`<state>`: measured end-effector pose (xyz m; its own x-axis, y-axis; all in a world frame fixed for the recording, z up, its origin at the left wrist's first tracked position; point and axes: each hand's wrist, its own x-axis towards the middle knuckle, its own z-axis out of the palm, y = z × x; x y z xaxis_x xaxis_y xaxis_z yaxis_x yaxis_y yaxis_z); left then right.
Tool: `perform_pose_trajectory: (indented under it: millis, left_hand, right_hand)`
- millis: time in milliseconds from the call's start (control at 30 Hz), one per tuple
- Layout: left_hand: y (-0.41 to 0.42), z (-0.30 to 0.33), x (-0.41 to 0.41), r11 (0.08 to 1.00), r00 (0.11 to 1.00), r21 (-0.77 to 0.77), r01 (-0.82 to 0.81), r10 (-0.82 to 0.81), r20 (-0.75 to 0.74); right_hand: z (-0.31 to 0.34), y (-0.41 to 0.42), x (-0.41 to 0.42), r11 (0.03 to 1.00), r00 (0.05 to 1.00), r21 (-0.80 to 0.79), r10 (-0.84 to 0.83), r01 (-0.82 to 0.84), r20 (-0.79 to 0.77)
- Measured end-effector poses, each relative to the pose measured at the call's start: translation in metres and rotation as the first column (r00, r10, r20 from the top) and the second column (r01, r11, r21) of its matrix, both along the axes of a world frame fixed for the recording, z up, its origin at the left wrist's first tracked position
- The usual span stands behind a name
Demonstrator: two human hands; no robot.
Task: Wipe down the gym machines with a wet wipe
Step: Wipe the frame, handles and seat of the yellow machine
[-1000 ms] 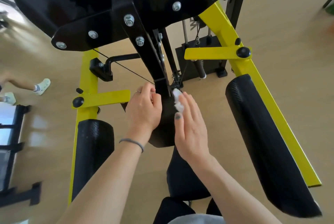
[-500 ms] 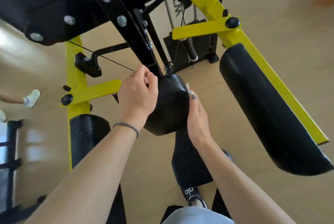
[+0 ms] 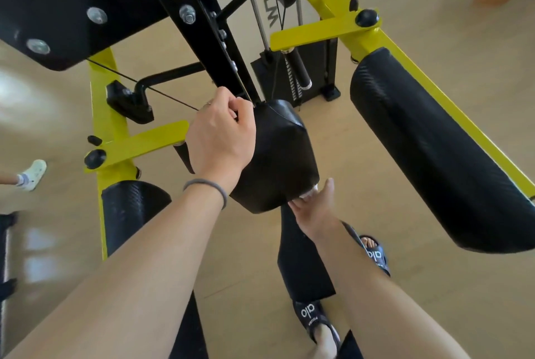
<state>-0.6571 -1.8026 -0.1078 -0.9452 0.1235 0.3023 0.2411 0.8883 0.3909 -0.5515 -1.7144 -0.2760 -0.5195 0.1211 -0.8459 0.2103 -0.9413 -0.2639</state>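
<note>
The person stands over a yellow-and-black steel gym machine [image 3: 341,28]. Their left hand [image 3: 220,138] is curled tight around the top left edge of a rounded black vinyl pad [image 3: 278,156] hanging from the black centre post [image 3: 202,40]. At about five o'clock from that pad, the right hand [image 3: 314,205] presses a crumpled white wet wipe [image 3: 309,192] up against the pad's lower right corner, fingers closed on it, most of the wipe hidden. Long black padded rollers [image 3: 434,150] flank the pad at three and eight o'clock. Black slide sandals [image 3: 312,318] rest on the tan floor [image 3: 434,300].
</note>
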Motion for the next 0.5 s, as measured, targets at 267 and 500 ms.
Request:
perform_pose_trajectory:
  millis: [267, 500]
  left_hand:
    - [0.000, 0.001, 0.000, 1.000, 1.000, -0.001, -0.017, 0.017, -0.001]
    - [-0.001, 0.001, 0.000, 1.000, 1.000, 0.026, -0.005, 0.005, 0.005]
  right_hand:
    - [0.004, -0.065, 0.002, 0.950, 0.999, -0.310, -0.036, 0.022, -0.040]
    - [-0.014, -0.002, -0.015, 0.924, 0.977, -0.322, -0.212, 0.206, 0.015]
